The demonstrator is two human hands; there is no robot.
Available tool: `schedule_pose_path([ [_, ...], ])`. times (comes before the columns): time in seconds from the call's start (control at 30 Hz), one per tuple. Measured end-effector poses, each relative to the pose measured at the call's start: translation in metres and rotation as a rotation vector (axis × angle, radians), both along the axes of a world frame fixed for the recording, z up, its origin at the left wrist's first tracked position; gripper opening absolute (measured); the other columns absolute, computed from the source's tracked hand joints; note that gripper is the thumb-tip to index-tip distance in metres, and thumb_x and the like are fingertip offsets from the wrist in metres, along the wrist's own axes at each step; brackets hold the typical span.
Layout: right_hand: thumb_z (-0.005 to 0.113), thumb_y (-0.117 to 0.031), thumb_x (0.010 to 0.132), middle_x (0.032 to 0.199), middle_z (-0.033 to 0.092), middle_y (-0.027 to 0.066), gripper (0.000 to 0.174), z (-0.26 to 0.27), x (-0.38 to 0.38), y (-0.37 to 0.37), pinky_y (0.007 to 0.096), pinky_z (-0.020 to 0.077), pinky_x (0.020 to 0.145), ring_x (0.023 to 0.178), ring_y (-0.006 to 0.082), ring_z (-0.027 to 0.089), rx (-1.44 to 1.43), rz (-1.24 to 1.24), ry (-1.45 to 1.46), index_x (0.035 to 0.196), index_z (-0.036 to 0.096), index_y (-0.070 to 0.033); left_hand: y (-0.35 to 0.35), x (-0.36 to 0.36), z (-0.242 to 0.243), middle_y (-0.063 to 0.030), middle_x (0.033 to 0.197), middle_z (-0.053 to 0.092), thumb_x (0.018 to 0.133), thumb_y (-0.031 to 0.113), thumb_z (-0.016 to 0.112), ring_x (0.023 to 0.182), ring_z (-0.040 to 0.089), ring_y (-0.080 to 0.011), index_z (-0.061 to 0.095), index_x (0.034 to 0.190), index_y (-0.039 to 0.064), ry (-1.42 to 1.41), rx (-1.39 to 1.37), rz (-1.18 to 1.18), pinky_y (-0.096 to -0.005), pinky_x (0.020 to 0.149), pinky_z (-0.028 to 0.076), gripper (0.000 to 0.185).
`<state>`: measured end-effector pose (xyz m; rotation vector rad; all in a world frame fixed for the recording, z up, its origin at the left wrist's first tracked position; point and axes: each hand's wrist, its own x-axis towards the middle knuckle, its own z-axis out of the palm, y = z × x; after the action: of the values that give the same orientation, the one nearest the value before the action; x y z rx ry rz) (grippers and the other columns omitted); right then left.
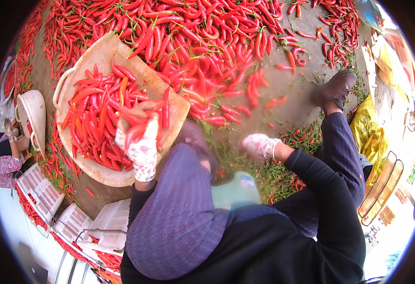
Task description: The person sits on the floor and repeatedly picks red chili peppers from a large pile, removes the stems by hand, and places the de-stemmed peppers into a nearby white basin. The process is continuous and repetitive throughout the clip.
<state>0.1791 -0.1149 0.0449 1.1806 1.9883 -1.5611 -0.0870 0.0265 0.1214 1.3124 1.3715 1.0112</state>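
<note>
My left hand [140, 142], in a white glove with a pink floral print, is closed around several red chili peppers over a cream plastic basin [97, 53]. The basin has a loop handle and holds a heap of red chilies [97, 117]. My right hand [258, 145], in a matching glove, is over the ground to the right of my knee and is blurred; its fingers and anything in them cannot be made out. A large pile of red chilies with green stems [200, 42] lies in front of me, with some loose ones at its near edge.
Green stems [278, 181] litter the ground between my legs. A person [7, 159] works at far left beside another cream basin [33, 117]. White plastic crates [111, 220] stand at lower left. Yellow sacks [368, 135] lie right of my leg. More chilies [338, 28] lie upper right.
</note>
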Motion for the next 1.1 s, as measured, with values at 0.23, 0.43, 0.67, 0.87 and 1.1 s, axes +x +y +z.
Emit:
schedule_pose_path([
  [0.23,0.057,-0.007,0.071,0.1,0.06,0.0172,0.053,-0.039,-0.072,0.102,0.0423,0.0481,0.069,0.085,0.0343,0.06,0.649,-0.726,0.075,0.122,0.045,-0.006,0.023,-0.096,0.01,-0.0176,0.106,0.059,0.08,0.007,0.064,0.092,0.06,-0.0268,0.05,0.114,-0.004,0.654,0.165,0.418,-0.0331,0.081,0.05,0.038],
  [0.43,0.058,-0.017,0.075,0.087,0.058,0.0168,0.046,-0.05,-0.054,0.085,0.043,0.0481,0.066,0.076,0.0315,0.061,0.753,-0.612,-0.134,0.116,0.045,-0.001,-0.002,-0.086,-0.02,-0.0187,0.145,0.016,0.07,0.026,0.074,0.128,0.03,-0.0396,0.021,0.14,0.008,1.227,0.223,0.069,-0.0482,0.1,0.034,0.089],
  [0.67,0.062,-0.007,0.081,0.087,0.059,0.0013,0.035,-0.009,0.041,0.073,0.0227,0.0435,0.063,0.072,0.0079,0.054,-0.174,-1.511,0.394,0.112,0.051,0.003,0.021,-0.1,0.027,-0.0156,0.144,0.025,0.075,0.009,0.066,0.127,0.034,-0.0353,0.031,0.138,0.016,1.271,0.039,-0.21,-0.0431,0.1,0.037,0.073],
  [0.87,0.059,-0.02,0.086,0.076,0.057,-0.004,0.026,0.019,0.048,0.069,0.0177,0.033,0.051,0.058,0.0019,0.044,-0.238,-1.585,0.66,0.105,0.057,-0.002,0.047,-0.057,0.046,-0.0119,0.111,0.058,0.081,0.014,0.063,0.086,0.057,-0.0199,0.056,0.117,0.007,1.222,0.312,0.007,-0.0324,0.075,0.046,0.038],
  [1.1,0.06,-0.024,0.083,0.064,0.049,-0.0066,0.021,0.065,0.012,0.077,0.0187,0.0297,0.047,0.054,0.0006,0.04,-0.304,-1.096,0.687,0.08,0.058,-0.003,0.005,0.071,-0.018,-0.0005,0.088,0.06,0.084,0.017,0.061,0.063,0.051,-0.0045,0.056,0.11,0.003,-0.11,-0.445,-0.451,-0.018,0.056,0.04,0.03],
])
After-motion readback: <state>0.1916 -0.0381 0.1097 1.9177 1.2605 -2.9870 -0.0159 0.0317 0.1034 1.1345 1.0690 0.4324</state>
